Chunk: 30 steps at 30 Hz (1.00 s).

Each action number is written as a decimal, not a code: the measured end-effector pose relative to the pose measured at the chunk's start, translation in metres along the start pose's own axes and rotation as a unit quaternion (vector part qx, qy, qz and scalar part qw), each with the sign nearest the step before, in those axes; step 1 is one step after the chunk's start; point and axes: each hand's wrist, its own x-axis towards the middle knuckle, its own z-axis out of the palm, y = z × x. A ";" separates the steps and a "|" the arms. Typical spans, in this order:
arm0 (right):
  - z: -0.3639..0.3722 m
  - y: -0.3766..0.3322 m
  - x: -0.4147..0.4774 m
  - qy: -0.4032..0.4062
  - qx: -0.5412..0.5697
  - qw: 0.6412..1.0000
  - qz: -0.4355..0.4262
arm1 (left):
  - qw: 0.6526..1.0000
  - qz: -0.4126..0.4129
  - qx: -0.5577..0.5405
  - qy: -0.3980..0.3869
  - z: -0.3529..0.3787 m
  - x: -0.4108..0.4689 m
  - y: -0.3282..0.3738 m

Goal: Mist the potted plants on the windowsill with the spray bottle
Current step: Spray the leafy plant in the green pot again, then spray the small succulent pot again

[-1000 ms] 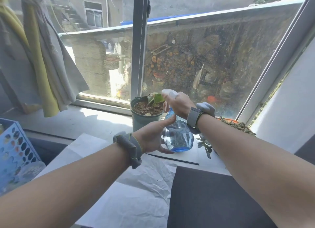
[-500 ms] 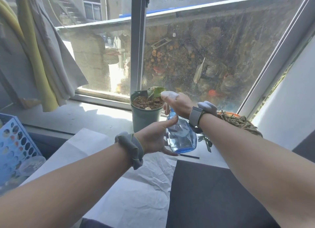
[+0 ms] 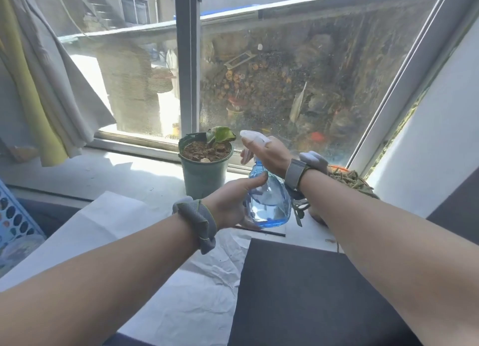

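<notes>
Hands on the bottle (image 3: pixel 272 203), both of them. The right hand (image 3: pixel 269 152) grips it at the neck from above, fingers curled round under the white spray head (image 3: pixel 250 136), which points left at the pot (image 3: pixel 203 176). The left hand (image 3: pixel 229 203) cups the clear blue body from the near side, thumb lying across its shoulder. The bottle stands upright just right of the pot, at the near edge of the sill (image 3: pixel 116 169); I cannot tell whether its base rests on anything.

The pot is green, full of brown soil, with one curled leaf (image 3: pixel 221 134) at the back rim, close to the spray head. A second plant (image 3: pixel 352 178), stringy and trailing, sits in the sill's right corner behind the right wrist. Grey bands wrap both wrists.

White creased paper (image 3: pixel 116 224) lies below the sill, with a dark board (image 3: pixel 311 294) on its right part. A blue basket (image 3: pixel 10 216) shows at the far left, and a curtain (image 3: pixel 44 86) hangs above it.
</notes>
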 end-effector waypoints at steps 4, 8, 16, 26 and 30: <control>0.002 -0.012 0.006 -0.061 -0.017 0.998 0.016 | 0.999 0.002 -0.029 -0.015 -0.005 -0.002 0.000; 0.005 -0.017 0.009 -0.072 0.005 0.997 0.037 | 1.000 -0.003 -0.025 -0.001 -0.012 -0.001 -0.001; 0.010 -0.011 0.012 -0.044 -0.048 0.997 0.048 | 1.000 -0.013 -0.011 -0.017 -0.019 0.007 -0.002; 0.005 0.043 -0.039 -0.017 -0.008 0.995 0.096 | 0.995 -0.082 0.030 -0.043 0.003 0.036 -0.039; 0.006 0.061 -0.058 -0.082 -0.078 0.983 0.147 | 0.986 -0.136 0.003 -0.099 0.018 0.041 -0.058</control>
